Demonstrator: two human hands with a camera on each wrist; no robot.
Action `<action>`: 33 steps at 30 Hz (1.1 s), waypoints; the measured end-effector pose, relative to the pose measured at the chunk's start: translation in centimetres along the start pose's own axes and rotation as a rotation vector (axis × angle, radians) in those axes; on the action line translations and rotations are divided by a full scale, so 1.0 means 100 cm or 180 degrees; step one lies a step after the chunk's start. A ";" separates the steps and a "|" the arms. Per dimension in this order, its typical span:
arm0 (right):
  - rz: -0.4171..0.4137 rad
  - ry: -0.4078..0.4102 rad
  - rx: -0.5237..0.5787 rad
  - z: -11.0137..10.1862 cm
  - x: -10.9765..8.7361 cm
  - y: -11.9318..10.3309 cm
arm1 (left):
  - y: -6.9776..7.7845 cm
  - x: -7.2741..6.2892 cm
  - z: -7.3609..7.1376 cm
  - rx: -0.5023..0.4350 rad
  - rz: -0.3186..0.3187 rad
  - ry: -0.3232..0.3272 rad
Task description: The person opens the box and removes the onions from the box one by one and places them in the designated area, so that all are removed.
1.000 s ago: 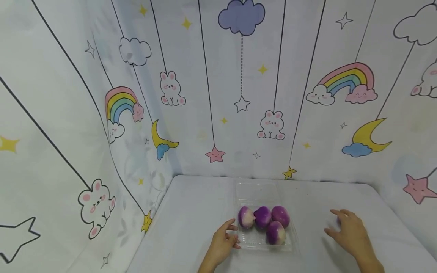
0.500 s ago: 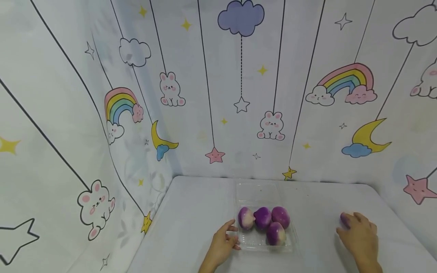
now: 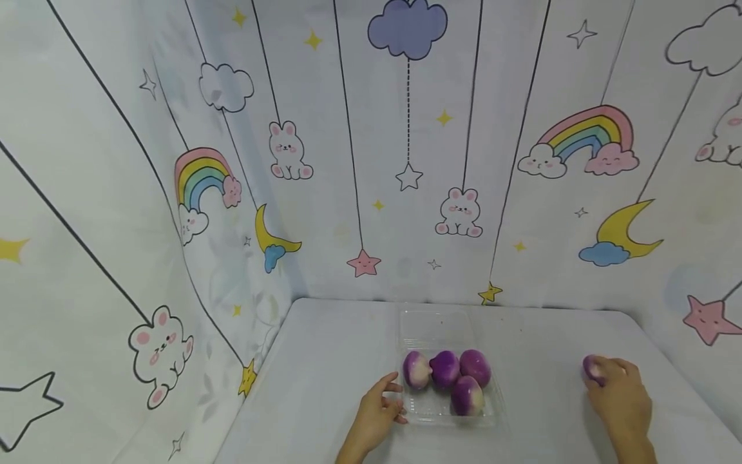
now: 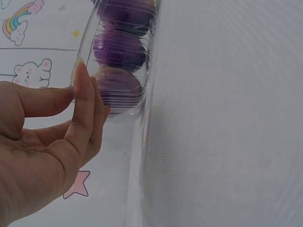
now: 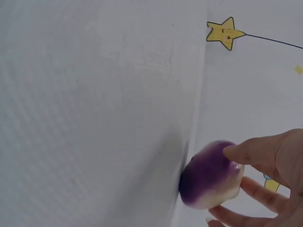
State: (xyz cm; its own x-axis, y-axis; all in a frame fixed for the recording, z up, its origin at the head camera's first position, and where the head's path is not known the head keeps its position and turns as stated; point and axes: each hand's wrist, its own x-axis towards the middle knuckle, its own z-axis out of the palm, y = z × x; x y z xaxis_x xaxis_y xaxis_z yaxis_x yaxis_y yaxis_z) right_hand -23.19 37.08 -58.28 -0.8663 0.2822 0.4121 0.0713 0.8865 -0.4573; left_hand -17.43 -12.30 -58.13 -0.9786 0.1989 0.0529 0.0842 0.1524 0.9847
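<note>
My right hand [image 3: 623, 396] pinches a purple and white turnip [image 5: 212, 177] between thumb and fingers at the right of the table. The turnip lies low, against or just over the tabletop; which one I cannot tell. Several similar turnips [image 3: 445, 368] sit in a clear plastic box [image 3: 420, 407] at the middle of the table. Loosely bent, the fingers of my left hand [image 3: 373, 412] rest at the left side of the box. In the left wrist view, my thumb and forefinger [image 4: 83, 101] meet the box near its rim, with no grip plainly visible.
The clear lid [image 3: 436, 325] is folded back behind the box. A white table [image 3: 342, 348] carries everything. White cloth with cartoon clouds, rabbits and stars [image 3: 364, 263] hangs behind and to the left of it.
My right hand has moved slightly right and its fingers have closed round the turnip, which now shows more beyond the fingertips. My left hand and the box stay put.
</note>
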 end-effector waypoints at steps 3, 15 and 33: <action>0.0097 -0.0085 -0.0044 0.001 0.004 0.002 | 0.000 0.000 0.000 0.0006 -0.0012 0.0018; 0.0269 -0.0351 -0.0187 -0.003 0.012 0.001 | 0.003 0.000 -0.001 0.0033 0.0014 0.0008; 0.0413 -0.0137 0.0199 -0.012 0.006 -0.012 | 0.003 -0.001 0.000 0.0068 0.0012 -0.0008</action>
State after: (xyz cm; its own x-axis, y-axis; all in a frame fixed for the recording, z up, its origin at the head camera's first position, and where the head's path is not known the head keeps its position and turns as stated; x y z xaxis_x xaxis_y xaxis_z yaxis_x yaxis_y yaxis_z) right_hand -23.19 36.62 -56.52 -0.8723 0.3757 0.3129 0.1542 0.8187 -0.5532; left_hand -17.29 -12.29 -57.84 -0.9778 0.2020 0.0561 0.0919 0.1721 0.9808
